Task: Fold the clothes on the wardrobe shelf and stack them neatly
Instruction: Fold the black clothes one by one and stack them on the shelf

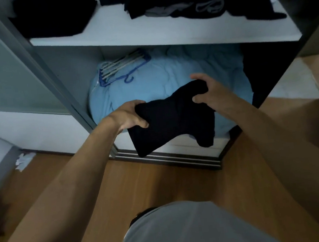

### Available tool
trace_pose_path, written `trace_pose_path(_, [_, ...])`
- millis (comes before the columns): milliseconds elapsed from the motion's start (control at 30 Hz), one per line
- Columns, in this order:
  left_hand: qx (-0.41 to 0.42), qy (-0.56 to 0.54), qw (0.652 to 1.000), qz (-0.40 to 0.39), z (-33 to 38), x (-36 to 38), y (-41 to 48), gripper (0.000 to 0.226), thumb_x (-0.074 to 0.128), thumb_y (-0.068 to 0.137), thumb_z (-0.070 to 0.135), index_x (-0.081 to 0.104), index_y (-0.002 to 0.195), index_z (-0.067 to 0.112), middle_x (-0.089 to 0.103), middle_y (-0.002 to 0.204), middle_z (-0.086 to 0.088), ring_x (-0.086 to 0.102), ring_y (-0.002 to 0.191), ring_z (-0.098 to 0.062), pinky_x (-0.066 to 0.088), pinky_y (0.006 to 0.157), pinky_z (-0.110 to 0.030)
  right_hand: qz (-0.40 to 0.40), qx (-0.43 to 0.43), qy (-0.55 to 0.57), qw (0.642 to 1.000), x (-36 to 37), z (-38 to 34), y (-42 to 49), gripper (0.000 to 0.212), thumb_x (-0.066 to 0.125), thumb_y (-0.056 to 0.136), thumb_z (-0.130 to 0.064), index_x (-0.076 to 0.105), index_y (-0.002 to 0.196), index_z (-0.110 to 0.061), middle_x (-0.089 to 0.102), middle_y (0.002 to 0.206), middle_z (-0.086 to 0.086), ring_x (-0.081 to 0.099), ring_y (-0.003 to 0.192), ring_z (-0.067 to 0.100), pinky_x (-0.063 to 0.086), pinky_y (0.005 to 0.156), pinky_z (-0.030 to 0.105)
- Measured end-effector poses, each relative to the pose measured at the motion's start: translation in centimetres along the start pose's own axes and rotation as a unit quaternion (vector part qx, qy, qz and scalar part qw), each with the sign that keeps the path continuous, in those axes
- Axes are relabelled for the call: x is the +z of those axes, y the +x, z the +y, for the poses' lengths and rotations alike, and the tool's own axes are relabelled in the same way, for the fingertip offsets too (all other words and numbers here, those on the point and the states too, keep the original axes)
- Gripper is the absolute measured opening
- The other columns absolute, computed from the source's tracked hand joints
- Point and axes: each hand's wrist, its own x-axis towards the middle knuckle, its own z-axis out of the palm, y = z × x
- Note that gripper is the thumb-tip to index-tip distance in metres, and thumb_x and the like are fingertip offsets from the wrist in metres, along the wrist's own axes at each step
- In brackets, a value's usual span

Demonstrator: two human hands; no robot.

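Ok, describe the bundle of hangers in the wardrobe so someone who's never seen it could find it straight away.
Start at the white wardrobe shelf carrying the dark clothes, then drop to the compartment beneath it, filled by a big light blue quilted duvet. The bundle of blue and pale plastic hangers lies on the duvet's upper left. It is the only hard, thin-barred thing there; everything around it is soft fabric.

Open wardrobe in a dim room with a wooden floor.
The grey wardrobe frame stands on brown floorboards; a white shelf spans its width, a white wall lies to the left, and metal tracks line the base.
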Motion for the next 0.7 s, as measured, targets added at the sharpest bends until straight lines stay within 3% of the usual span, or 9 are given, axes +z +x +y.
trace_pose_path(67, [0.009, 0.073, 0.996, 0.052, 0.9, -1.7, -0.1, 0.064, 0.080, 0.075, 0.001, 0.058, 0.133, 0.018, 0.060, 0.118, -0.001, 0.053, 0.106, -0.016, 0.039, 0.089, -0.022, -0.025, -0.045, -0.170, 0.984, -0.3, -1.2, 1.0, 0.071, 0.060, 0.086, 0.005, 0.038, 0.147, -0.023, 0.045, 0.129, 0.000, 0.050, 0.112, 0.014, 0.044, 0.090, 0.026])
trace_pose_path(133, [0.013, 0.132, 0.984, 0.117, 1.7, -3.7, -0.5, 0.045, 0.078, 0.075, 0.002, 0.067, 0.117, 0.010, 0.068, 0.110, -0.009, 0.062, 0.100, -0.021, 0.047, 0.085, -0.028, -0.036, -0.083, -0.273, 0.958, -0.1, -2.4, 2.1, 0.064, 0.054, 0.087, 0.007, 0.038, 0.146, -0.012, 0.049, 0.126, 0.006, 0.051, 0.111, 0.019, 0.044, 0.088, 0.029])
trace_pose_path(200, [0.016, 0.150, 0.972, 0.178, 2.1, -5.9, -1.1, 0.034, 0.078, 0.073, 0.009, 0.071, 0.106, 0.006, 0.072, 0.101, -0.014, 0.068, 0.096, -0.029, 0.055, 0.087, -0.038, -0.029, -0.100, -0.323, 0.941, 0.4, -3.7, 3.1, 0.055, 0.051, 0.088, 0.007, 0.045, 0.140, -0.009, 0.056, 0.125, 0.013, 0.056, 0.110, 0.027, 0.049, 0.091, 0.037])
trace_pose_path(300, [0.026, 0.161, 0.954, 0.253, 2.1, -9.1, -2.2, 0.038, 0.081, 0.071, 0.024, 0.073, 0.107, 0.014, 0.073, 0.098, -0.009, 0.068, 0.093, -0.029, 0.057, 0.087, -0.045, 0.010, -0.118, -0.381, 0.917, 1.2, -6.2, 5.0, 0.048, 0.051, 0.087, 0.002, 0.056, 0.131, -0.017, 0.061, 0.124, 0.011, 0.059, 0.111, 0.029, 0.050, 0.094, 0.043])
trace_pose_path(400, [0.061, 0.130, 0.939, 0.313, 1.4, -12.3, -2.3, 0.028, 0.082, 0.069, 0.028, 0.070, 0.092, 0.017, 0.062, 0.089, 0.000, 0.063, 0.088, -0.022, 0.057, 0.087, -0.040, 0.078, -0.179, -0.439, 0.877, 1.8, -9.2, 7.6, 0.036, 0.054, 0.090, -0.006, 0.063, 0.122, -0.020, 0.058, 0.123, 0.012, 0.059, 0.106, 0.034, 0.047, 0.087, 0.044])
trace_pose_path(467, [0.083, 0.083, 0.937, 0.329, 1.0, -14.4, -1.9, 0.031, 0.083, 0.069, 0.026, 0.066, 0.094, 0.016, 0.053, 0.098, 0.002, 0.057, 0.093, -0.017, 0.051, 0.086, -0.032, 0.110, -0.193, -0.471, 0.853, 2.1, -11.3, 9.7, 0.029, 0.054, 0.095, -0.013, 0.062, 0.122, -0.020, 0.052, 0.125, 0.014, 0.058, 0.103, 0.038, 0.042, 0.084, 0.045])
trace_pose_path(567, [0.124, -0.023, 0.935, 0.330, 0.6, -17.5, -1.2, 0.029, 0.084, 0.068, 0.023, 0.071, 0.093, 0.022, 0.065, 0.098, 0.008, 0.065, 0.084, -0.005, 0.049, 0.072, -0.014, 0.121, -0.190, -0.479, 0.848, 2.6, -14.4, 13.0, 0.026, 0.052, 0.098, -0.026, 0.059, 0.123, -0.019, 0.054, 0.128, 0.013, 0.059, 0.105, 0.039, 0.042, 0.084, 0.044])
trace_pose_path(633, [0.162, -0.080, 0.928, 0.325, 0.8, -19.5, -0.7, 0.022, 0.083, 0.068, 0.019, 0.072, 0.083, 0.030, 0.074, 0.081, 0.013, 0.070, 0.075, 0.001, 0.050, 0.060, -0.009, 0.124, -0.198, -0.487, 0.841, 2.9, -16.0, 15.1, 0.029, 0.052, 0.099, -0.033, 0.059, 0.121, -0.015, 0.064, 0.116, 0.013, 0.063, 0.097, 0.035, 0.045, 0.076, 0.040])
trace_pose_path(700, [0.189, -0.130, 0.916, 0.330, 0.9, -21.8, 0.1, 0.021, 0.083, 0.070, 0.017, 0.073, 0.083, 0.030, 0.075, 0.078, 0.019, 0.071, 0.074, 0.002, 0.050, 0.059, -0.008, 0.135, -0.207, -0.479, 0.842, 3.4, -17.5, 16.9, 0.032, 0.052, 0.100, -0.037, 0.059, 0.118, -0.010, 0.068, 0.103, 0.015, 0.064, 0.086, 0.032, 0.047, 0.066, 0.037])
